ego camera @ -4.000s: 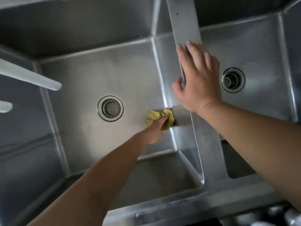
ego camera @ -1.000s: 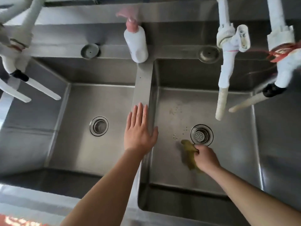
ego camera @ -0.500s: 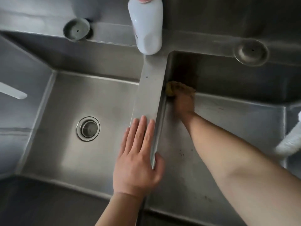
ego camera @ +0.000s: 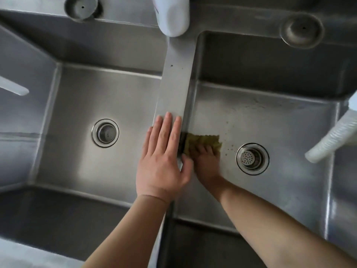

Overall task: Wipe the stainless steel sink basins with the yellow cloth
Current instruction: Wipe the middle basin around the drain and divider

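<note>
Two brushed-steel basins, the left basin (ego camera: pixel 73 144) and the right basin (ego camera: pixel 289 190), are split by a flat divider (ego camera: pixel 176 84). The left hand (ego camera: pixel 164 161) is laid open and flat on it. The crumpled yellow cloth (ego camera: pixel 201 141) is pressed to the right basin's floor at the divider wall by the right hand (ego camera: pixel 207 165), fingers spread.

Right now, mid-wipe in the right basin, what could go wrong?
1. The cloth sits near the open drain; a sweep could push the brown specks into it.
2. The left hand braces on the smooth divider and might slip.
3. The white bottle stands near the divider's far end; a long stroke might knock it.
</note>
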The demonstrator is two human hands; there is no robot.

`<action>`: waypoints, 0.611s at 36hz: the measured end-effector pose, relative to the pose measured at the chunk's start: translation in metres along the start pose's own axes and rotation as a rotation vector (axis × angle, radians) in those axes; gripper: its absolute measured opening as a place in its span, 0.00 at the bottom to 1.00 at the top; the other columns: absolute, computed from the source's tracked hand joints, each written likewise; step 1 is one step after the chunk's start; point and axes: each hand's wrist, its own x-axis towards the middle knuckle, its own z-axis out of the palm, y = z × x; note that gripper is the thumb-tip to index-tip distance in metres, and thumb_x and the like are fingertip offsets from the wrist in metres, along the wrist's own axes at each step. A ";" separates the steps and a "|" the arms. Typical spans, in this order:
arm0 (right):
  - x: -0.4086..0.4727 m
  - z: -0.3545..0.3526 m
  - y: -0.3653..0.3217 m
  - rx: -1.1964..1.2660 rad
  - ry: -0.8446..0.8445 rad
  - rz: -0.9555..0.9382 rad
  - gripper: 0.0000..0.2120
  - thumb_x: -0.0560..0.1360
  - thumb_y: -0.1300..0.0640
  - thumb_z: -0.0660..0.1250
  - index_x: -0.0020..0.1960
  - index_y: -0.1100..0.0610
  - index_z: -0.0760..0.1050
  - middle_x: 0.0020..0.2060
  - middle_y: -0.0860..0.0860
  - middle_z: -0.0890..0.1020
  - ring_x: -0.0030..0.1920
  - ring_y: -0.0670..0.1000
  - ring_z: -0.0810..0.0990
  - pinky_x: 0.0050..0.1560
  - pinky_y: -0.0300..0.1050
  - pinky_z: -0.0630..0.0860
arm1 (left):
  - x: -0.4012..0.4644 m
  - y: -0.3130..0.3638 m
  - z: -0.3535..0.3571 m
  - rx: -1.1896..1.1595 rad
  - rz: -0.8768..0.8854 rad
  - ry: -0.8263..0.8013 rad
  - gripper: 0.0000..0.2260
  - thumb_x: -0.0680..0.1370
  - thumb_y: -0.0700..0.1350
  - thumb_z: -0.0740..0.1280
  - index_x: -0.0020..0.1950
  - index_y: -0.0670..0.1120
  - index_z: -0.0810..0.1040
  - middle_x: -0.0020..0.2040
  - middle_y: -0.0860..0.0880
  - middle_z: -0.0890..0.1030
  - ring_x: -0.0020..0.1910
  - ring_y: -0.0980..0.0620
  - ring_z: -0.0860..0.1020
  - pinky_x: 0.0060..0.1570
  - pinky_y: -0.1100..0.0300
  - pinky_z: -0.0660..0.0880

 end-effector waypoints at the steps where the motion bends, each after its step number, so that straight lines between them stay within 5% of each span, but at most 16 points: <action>1: -0.016 0.011 -0.004 0.009 0.013 -0.004 0.19 0.67 0.55 0.75 0.58 0.46 0.81 0.51 0.48 0.80 0.53 0.57 0.77 0.51 0.56 0.75 | 0.000 0.000 0.001 0.001 -0.003 0.002 0.36 0.73 0.50 0.61 0.80 0.45 0.57 0.80 0.46 0.56 0.80 0.48 0.50 0.78 0.47 0.51; 5: -0.074 0.052 -0.011 0.084 0.050 -0.113 0.24 0.58 0.59 0.78 0.52 0.45 0.82 0.45 0.46 0.80 0.48 0.53 0.72 0.43 0.49 0.75 | -0.001 0.000 0.002 0.013 0.004 0.020 0.35 0.73 0.51 0.60 0.80 0.46 0.57 0.80 0.46 0.57 0.80 0.47 0.50 0.78 0.48 0.51; 8: -0.110 0.070 -0.012 0.037 -0.011 -0.264 0.23 0.53 0.53 0.80 0.48 0.43 0.84 0.44 0.43 0.82 0.45 0.51 0.79 0.41 0.45 0.76 | -0.002 0.000 0.002 0.016 0.005 0.039 0.35 0.73 0.51 0.59 0.80 0.45 0.57 0.80 0.46 0.57 0.80 0.47 0.51 0.78 0.49 0.50; 11: -0.132 0.079 -0.011 0.101 -0.159 -0.382 0.18 0.62 0.53 0.77 0.51 0.43 0.84 0.50 0.46 0.84 0.50 0.56 0.82 0.49 0.52 0.79 | -0.002 0.000 0.003 0.011 0.004 0.063 0.35 0.73 0.50 0.59 0.80 0.45 0.58 0.80 0.45 0.57 0.80 0.46 0.52 0.79 0.51 0.49; 14: -0.132 0.073 -0.015 0.220 -0.364 -0.315 0.16 0.73 0.58 0.68 0.60 0.48 0.81 0.65 0.52 0.78 0.67 0.58 0.74 0.69 0.55 0.68 | -0.003 0.001 0.002 0.023 0.004 0.077 0.34 0.73 0.49 0.60 0.79 0.45 0.59 0.80 0.45 0.59 0.80 0.45 0.53 0.78 0.50 0.50; 22: -0.103 0.029 -0.006 0.334 -0.812 -0.174 0.17 0.77 0.62 0.63 0.66 0.60 0.78 0.65 0.58 0.78 0.65 0.58 0.76 0.65 0.45 0.72 | -0.003 0.002 0.002 0.040 0.003 0.087 0.35 0.72 0.48 0.62 0.79 0.45 0.59 0.79 0.44 0.59 0.79 0.45 0.54 0.78 0.52 0.49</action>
